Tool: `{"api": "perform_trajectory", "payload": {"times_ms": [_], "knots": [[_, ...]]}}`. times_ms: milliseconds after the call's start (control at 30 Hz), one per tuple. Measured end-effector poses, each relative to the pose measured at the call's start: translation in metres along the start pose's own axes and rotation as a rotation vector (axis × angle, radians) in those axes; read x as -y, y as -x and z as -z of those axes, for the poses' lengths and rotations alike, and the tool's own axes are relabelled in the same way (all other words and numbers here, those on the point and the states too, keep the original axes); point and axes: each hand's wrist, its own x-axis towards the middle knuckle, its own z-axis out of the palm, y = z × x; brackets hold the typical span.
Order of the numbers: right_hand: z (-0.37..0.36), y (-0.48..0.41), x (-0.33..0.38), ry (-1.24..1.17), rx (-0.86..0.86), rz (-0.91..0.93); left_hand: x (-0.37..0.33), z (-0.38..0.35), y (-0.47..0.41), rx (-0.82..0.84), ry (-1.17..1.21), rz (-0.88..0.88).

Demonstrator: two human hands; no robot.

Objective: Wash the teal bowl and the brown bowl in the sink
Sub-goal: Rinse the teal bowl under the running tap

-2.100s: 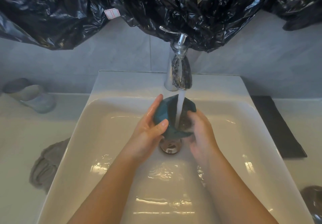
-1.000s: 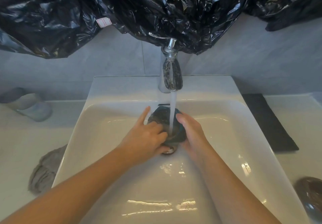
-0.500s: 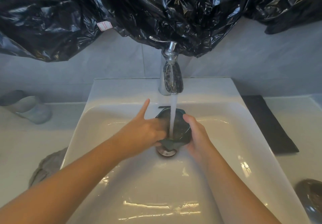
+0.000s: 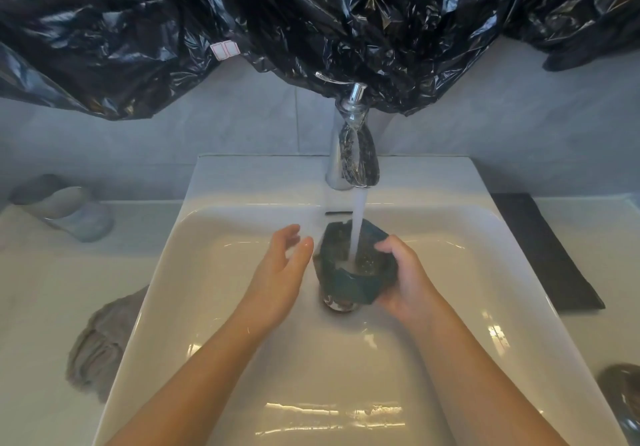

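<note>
- Head view over a white sink [image 4: 194, 272]: we see the teal bowl [image 4: 349, 277] held mouth-up under water [image 4: 358, 227] running from the tap [image 4: 353, 158], just above the drain [image 4: 337, 305].
- The right hand [image 4: 408, 282] grips the bowl from its right side, with its fingers [image 4: 386, 246] curled over the rim and the palm against the outer wall.
- The left hand [image 4: 280, 272] holds nothing. Its fingers [image 4: 305, 246] are spread and relaxed just beside the bowl's left wall, and we cannot tell whether a tip touches it.
- We judge the step in hand to be the rinse of the teal bowl, with water pooling inside it.
- To do it well, we would hold the wet rim firmly with the right hand and bring the free left fingers inside to rub the wall and bottom. We would turn the bowl so the stream reaches every side, then tip it out over the drain.
- A slick bowl could slip and knock the hard basin, and holding it low in the sink limits that risk.
- What we take for the brown bowl [image 4: 620, 397] sits on the table [image 4: 34, 289] at the right, well apart from both hands and, by our reading, not yet washed.
- A grey cloth [image 4: 100, 338] lies on the table left of the sink, and a black mat [image 4: 543, 251] lies to its right.
</note>
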Motion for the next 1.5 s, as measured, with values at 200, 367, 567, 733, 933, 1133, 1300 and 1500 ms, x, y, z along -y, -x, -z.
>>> {"api": "perform_trajectory", "payload": {"times_ms": [200,367,567,733,933,1133,1300,1500], "knots": [[-0.002,0.003,0.003,0.371,0.052,0.224,-0.005,-0.012,-0.005,0.226,0.258,0.170],[-0.004,0.007,0.006,0.864,0.060,0.544,0.009,-0.014,-0.009,-0.061,-0.005,-0.225],[-0.006,0.005,-0.006,0.897,-0.073,0.761,0.011,-0.011,-0.008,-0.199,-0.146,-0.600],[-0.014,0.012,-0.007,0.751,-0.144,0.842,0.007,-0.008,-0.011,-0.230,-0.303,-0.881],[-0.011,0.013,-0.006,0.752,-0.047,0.864,0.004,-0.006,-0.007,-0.208,-0.274,-0.841],[-0.010,0.010,0.003,0.611,-0.150,0.566,0.005,-0.016,-0.002,-0.007,-0.018,-0.239],[-0.009,0.016,0.013,0.326,0.112,0.062,0.001,-0.017,-0.006,-0.016,0.135,0.014],[-0.013,0.015,0.023,0.320,-0.098,0.035,0.003,-0.009,-0.009,-0.033,-0.005,0.015]]}}
